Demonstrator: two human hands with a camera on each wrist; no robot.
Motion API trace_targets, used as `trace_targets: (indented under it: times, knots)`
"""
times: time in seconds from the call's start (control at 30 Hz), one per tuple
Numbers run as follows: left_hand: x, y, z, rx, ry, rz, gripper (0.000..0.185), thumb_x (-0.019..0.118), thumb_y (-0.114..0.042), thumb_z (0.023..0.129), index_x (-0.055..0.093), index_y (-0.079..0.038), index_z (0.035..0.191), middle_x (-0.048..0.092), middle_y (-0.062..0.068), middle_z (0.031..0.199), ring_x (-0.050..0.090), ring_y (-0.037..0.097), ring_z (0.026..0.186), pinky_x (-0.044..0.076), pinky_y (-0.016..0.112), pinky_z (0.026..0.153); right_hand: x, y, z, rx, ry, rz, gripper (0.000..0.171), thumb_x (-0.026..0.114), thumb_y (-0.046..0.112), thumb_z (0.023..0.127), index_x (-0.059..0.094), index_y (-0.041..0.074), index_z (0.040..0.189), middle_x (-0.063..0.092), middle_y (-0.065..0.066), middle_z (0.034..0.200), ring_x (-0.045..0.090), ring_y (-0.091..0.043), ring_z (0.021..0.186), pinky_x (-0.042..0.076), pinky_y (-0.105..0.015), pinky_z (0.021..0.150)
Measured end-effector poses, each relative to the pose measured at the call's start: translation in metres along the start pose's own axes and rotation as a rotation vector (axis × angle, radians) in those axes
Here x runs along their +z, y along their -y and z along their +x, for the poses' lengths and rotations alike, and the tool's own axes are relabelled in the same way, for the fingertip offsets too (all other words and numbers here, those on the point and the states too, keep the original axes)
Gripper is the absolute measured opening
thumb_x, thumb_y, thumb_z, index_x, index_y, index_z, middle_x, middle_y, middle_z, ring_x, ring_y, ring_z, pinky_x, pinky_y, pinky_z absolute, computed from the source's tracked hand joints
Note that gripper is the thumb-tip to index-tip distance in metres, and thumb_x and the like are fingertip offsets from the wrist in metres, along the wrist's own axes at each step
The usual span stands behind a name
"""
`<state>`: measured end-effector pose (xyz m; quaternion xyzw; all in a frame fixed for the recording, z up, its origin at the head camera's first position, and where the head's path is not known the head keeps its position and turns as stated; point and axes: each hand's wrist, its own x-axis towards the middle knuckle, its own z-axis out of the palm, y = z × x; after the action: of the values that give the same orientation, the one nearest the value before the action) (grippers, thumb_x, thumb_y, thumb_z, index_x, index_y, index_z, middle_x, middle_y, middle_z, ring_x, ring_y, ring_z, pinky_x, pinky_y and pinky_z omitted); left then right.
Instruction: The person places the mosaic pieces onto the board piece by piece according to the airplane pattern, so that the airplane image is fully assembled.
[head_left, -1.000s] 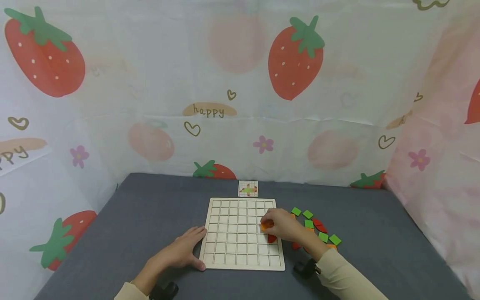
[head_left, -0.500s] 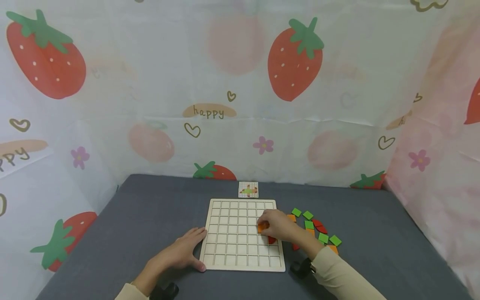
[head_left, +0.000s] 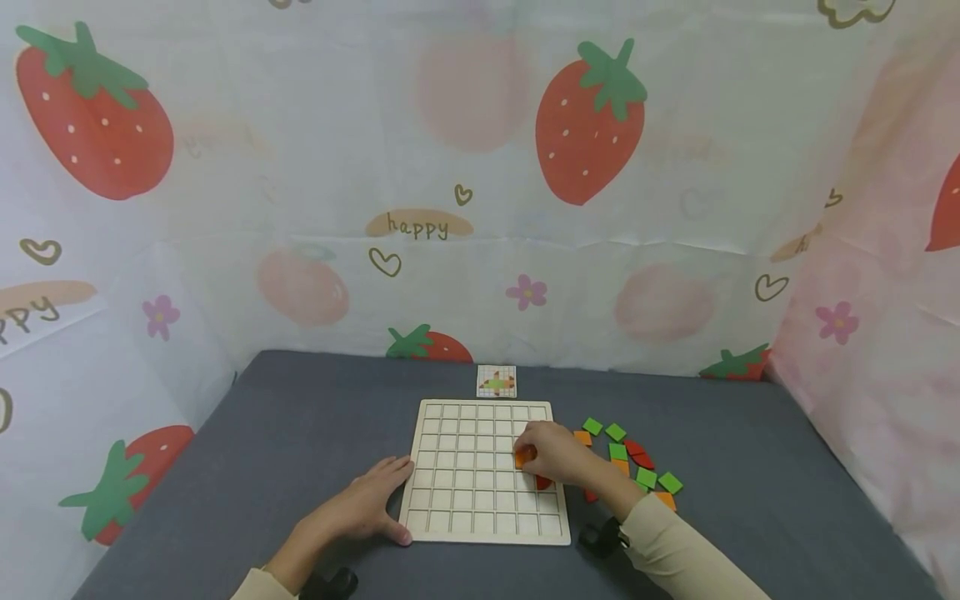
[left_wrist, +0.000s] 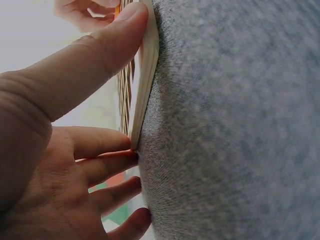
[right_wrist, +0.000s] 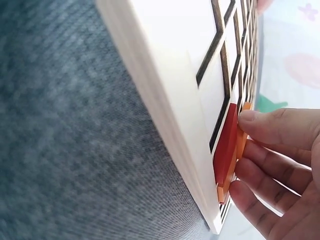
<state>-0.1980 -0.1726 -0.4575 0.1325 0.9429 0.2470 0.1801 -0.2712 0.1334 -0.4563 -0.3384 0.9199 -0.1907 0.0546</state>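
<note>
An orange tile (head_left: 524,456) is pinched by the fingertips of the right hand (head_left: 557,454) and is held over the wooden grid board (head_left: 483,471), near its right edge. A red tile (head_left: 543,481) is seen just below it, already in a cell. The left hand (head_left: 367,502) is laid flat and relaxed on the grey tabletop (head_left: 300,442), and the board's left edge is touched by its thumb and fingers. Loose green, red and orange tiles (head_left: 633,460) are scattered right of the board. A small pattern card (head_left: 497,381) is placed beyond the board's far edge.
</note>
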Motion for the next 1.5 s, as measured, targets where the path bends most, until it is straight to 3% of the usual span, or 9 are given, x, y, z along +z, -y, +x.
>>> trace_targets:
  times: [0.3, 0.6, 0.97, 1.13, 1.5]
  knots:
    - [0.000, 0.000, 0.000, 0.000, 0.007, -0.006, 0.101, 0.089, -0.027, 0.064, 0.040, 0.003, 0.146, 0.037, 0.019, 0.154, 0.025, 0.042, 0.146, 0.025, 0.067, 0.109, 0.001, 0.000, -0.001, 0.000, -0.005, -0.007, 0.018, 0.075, 0.009, 0.082, 0.075, 0.005, 0.100, 0.066, -0.004, 0.089, 0.056, -0.013, 0.077, 0.050, -0.025, 0.068]
    - [0.000, 0.000, -0.001, 0.008, 0.000, -0.011, 0.101, 0.090, -0.027, 0.063, 0.040, 0.004, 0.145, 0.038, 0.020, 0.153, 0.026, 0.042, 0.146, 0.026, 0.067, 0.109, -0.008, -0.004, -0.003, -0.003, -0.046, 0.058, 0.020, 0.071, 0.005, 0.084, 0.075, 0.002, 0.103, 0.065, -0.006, 0.089, 0.052, -0.009, 0.070, 0.044, -0.021, 0.062]
    - [0.001, -0.002, -0.001, -0.009, -0.001, -0.013, 0.101, 0.090, -0.026, 0.063, 0.041, 0.003, 0.145, 0.038, 0.019, 0.153, 0.026, 0.041, 0.146, 0.025, 0.067, 0.110, -0.029, -0.026, -0.009, 0.112, -0.094, 0.069, 0.023, 0.072, 0.007, 0.085, 0.073, -0.001, 0.106, 0.067, -0.007, 0.095, 0.060, -0.015, 0.081, 0.050, -0.026, 0.069]
    - [0.000, -0.003, -0.002, -0.010, -0.006, -0.020, 0.100, 0.090, -0.025, 0.063, 0.041, 0.003, 0.145, 0.038, 0.019, 0.154, 0.026, 0.041, 0.146, 0.025, 0.066, 0.110, -0.036, -0.038, -0.012, 0.165, -0.096, 0.068, 0.025, 0.072, 0.007, 0.084, 0.072, -0.001, 0.108, 0.067, -0.008, 0.099, 0.062, -0.019, 0.086, 0.054, -0.034, 0.076]
    - [0.001, -0.001, -0.002, 0.011, -0.020, -0.012, 0.101, 0.090, -0.025, 0.062, 0.041, 0.004, 0.145, 0.038, 0.020, 0.153, 0.026, 0.041, 0.146, 0.026, 0.066, 0.110, -0.036, -0.057, -0.019, 0.235, -0.066, 0.065, 0.026, 0.072, 0.005, 0.084, 0.072, 0.000, 0.109, 0.067, -0.008, 0.101, 0.064, -0.023, 0.093, 0.055, -0.039, 0.081]
